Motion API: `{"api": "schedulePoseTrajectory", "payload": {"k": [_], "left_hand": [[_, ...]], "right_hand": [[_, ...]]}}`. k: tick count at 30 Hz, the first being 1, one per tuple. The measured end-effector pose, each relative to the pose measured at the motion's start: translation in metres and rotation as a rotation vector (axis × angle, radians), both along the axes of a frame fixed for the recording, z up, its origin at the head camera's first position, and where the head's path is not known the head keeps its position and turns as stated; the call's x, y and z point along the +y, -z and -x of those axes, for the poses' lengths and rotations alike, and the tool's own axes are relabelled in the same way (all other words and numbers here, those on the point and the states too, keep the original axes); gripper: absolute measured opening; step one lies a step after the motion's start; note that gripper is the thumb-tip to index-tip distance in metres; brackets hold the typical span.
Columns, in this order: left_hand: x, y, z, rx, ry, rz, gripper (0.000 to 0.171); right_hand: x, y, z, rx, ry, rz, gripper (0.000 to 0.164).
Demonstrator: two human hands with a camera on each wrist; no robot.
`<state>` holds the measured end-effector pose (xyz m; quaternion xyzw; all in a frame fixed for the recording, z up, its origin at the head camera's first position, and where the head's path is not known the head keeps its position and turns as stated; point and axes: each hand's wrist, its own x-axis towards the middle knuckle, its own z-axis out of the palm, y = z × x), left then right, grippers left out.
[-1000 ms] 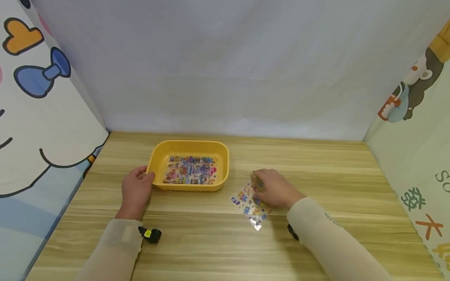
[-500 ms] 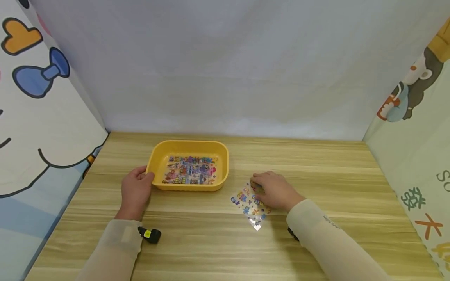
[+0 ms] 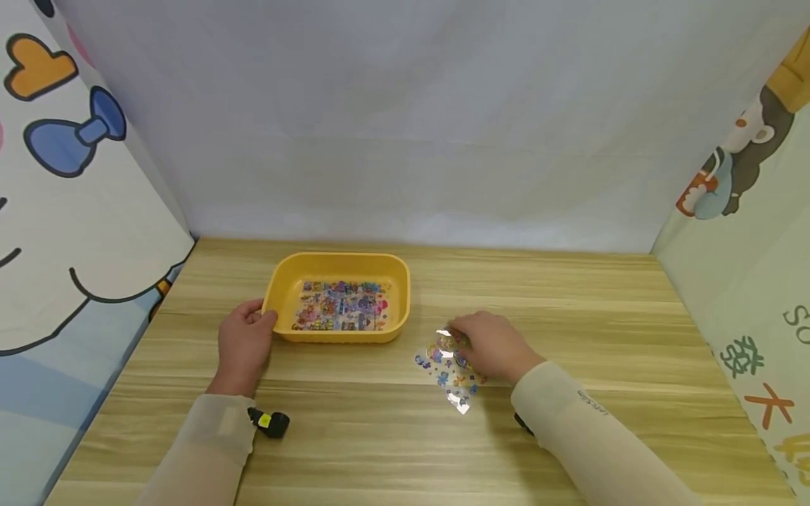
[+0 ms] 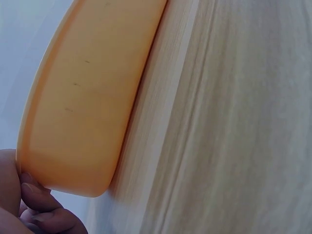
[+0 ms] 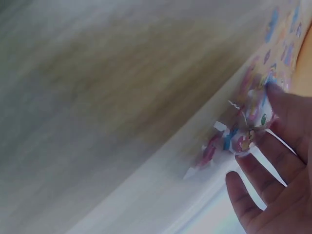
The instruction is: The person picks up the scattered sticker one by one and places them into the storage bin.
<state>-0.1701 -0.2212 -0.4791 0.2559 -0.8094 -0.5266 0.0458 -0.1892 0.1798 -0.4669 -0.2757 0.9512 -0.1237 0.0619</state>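
A yellow plastic tray (image 3: 342, 336) stands on the left half of the table. My left hand (image 3: 245, 344) holds its near left corner, thumb over the rim; the left wrist view shows fingertips (image 4: 41, 197) against the outer wall. Clear sticker sheets (image 3: 344, 307) with colourful cartoon prints lie inside the tray. Right of it, another clear sticker sheet (image 3: 445, 378) lies turned cornerwise on the table. My right hand (image 3: 496, 344) pinches its far right part between thumb and fingers; in the right wrist view the sheet (image 5: 253, 105) bends there, with the other fingers spread.
The wood-grain table (image 3: 569, 302) runs back to a white cloth backdrop (image 3: 405, 140). Printed cloths hang at left (image 3: 76, 232) and right (image 3: 759, 281). A black strap device (image 3: 271, 423) sits at the left wrist.
My right hand has shifted slightly left and toward me, and the sticker sheet's far part has bent up, catching bright glare. The left hand and tray stay almost where they were.
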Motion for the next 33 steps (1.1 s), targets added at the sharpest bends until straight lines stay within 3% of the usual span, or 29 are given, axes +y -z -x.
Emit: {"api": "schedulePoseTrajectory", "payload": {"k": [5, 9, 14, 19, 26, 33], "left_hand": [[-0.001, 0.002, 0.001, -0.011, -0.006, 0.007, 0.048], [-0.001, 0.001, 0.001, -0.012, -0.007, 0.0, 0.048], [0.0, 0.001, 0.001, -0.016, -0.003, -0.007, 0.048], [0.0, 0.002, 0.001, -0.016, -0.003, -0.003, 0.048], [-0.001, 0.003, 0.001, -0.019, -0.003, -0.015, 0.049], [-0.001, 0.003, 0.001, -0.015, -0.004, -0.002, 0.048]], "right_hand": [[-0.003, -0.003, 0.001, 0.0, 0.014, -0.024, 0.009], [-0.004, -0.005, 0.002, -0.034, 0.045, -0.012, 0.03], [-0.002, -0.005, 0.005, -0.092, 0.077, 0.035, 0.023], [0.003, -0.002, 0.009, -0.186, 0.144, 0.114, 0.008], [0.011, -0.003, 0.012, -0.219, 0.173, 0.223, 0.017], [0.019, -0.006, 0.016, -0.355, 0.199, 0.388, 0.004]]}}
